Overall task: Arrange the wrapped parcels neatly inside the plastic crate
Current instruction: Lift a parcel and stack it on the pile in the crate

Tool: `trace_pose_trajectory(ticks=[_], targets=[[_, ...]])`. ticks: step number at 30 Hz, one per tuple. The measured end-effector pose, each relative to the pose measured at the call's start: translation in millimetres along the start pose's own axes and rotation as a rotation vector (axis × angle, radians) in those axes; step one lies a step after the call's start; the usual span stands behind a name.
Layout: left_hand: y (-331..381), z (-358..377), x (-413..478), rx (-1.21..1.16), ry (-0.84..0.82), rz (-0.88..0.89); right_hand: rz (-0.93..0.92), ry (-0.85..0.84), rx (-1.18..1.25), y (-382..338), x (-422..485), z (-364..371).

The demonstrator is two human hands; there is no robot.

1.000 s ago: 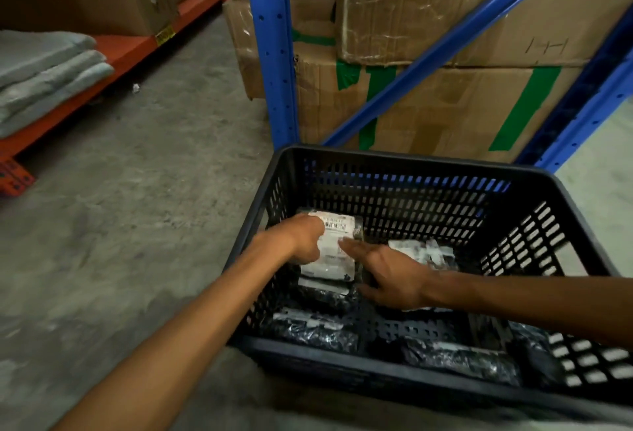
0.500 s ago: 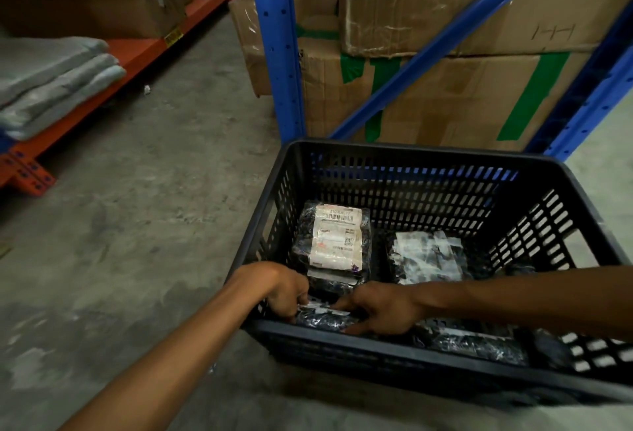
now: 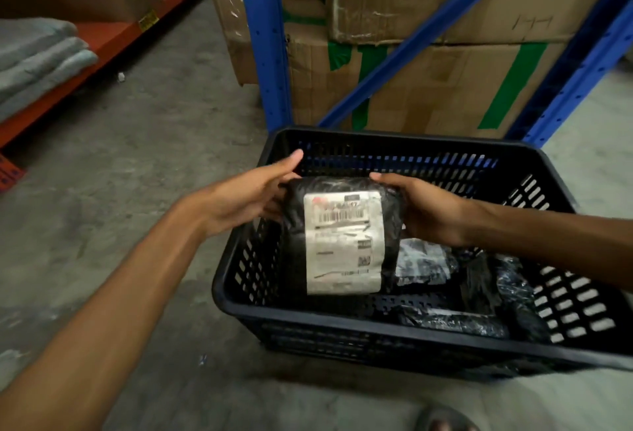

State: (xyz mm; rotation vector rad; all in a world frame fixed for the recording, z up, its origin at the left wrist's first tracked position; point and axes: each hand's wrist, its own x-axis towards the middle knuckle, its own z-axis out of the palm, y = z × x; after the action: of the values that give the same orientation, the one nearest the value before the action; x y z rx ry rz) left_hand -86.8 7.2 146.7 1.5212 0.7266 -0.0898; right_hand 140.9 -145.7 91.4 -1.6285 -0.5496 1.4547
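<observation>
Item: wrapped parcel, black film with white shipping label; half a second ago we were reaching low at the near wall of the crate, and now we are lifting this parcel clear, holding it label-up above the left half of the plastic crate; the view is also sitting closer and more over the crate than before. Grip: left hand is cupping the parcel's left upper edge, fingers curled around it, thumb extended past the top; right hand is clasping the right upper edge, fingers wrapped behind. Handling, as we are judging it: soft, pillow-like, probably light; the glossy film is looking slippery, so we are favouring holds at the two sides rather than on the label face; nothing suggests fragility, though we cannot tell the contents. Surroundings: other black parcels are lying loose on the crate floor to the right; crate is resting on concrete floor; blue racking and taped cartons are standing behind.
</observation>
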Motion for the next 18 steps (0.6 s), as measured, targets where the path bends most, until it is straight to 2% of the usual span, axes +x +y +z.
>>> trace_pose_trajectory(ticks=[2,4,6,9,13,18], targets=[[-10.6,17.1,11.3,-0.214,0.048,0.016,0.091,0.145,0.107,5.9,9.5,1.5],[-26.2,41.6,23.1,-0.24,0.113,-0.002,0.159,0.312,0.111,14.8,13.2,5.0],[-41.7,60.6,36.4,-0.209,0.211,-0.095,0.209,0.398,0.099,24.6,14.7,7.7],[-56.8,60.2,55.5,-0.236,0.332,-0.236,0.241,0.347,0.135,31.9,14.2,19.9],[-57.1,44.2,72.3,-0.118,0.475,-0.225,0.197,0.217,0.037,29.9,20.0,42.2],[-42.1,28.9,96.3,0.132,0.63,-0.094,0.066,0.36,0.061,13.1,44.4,46.1]])
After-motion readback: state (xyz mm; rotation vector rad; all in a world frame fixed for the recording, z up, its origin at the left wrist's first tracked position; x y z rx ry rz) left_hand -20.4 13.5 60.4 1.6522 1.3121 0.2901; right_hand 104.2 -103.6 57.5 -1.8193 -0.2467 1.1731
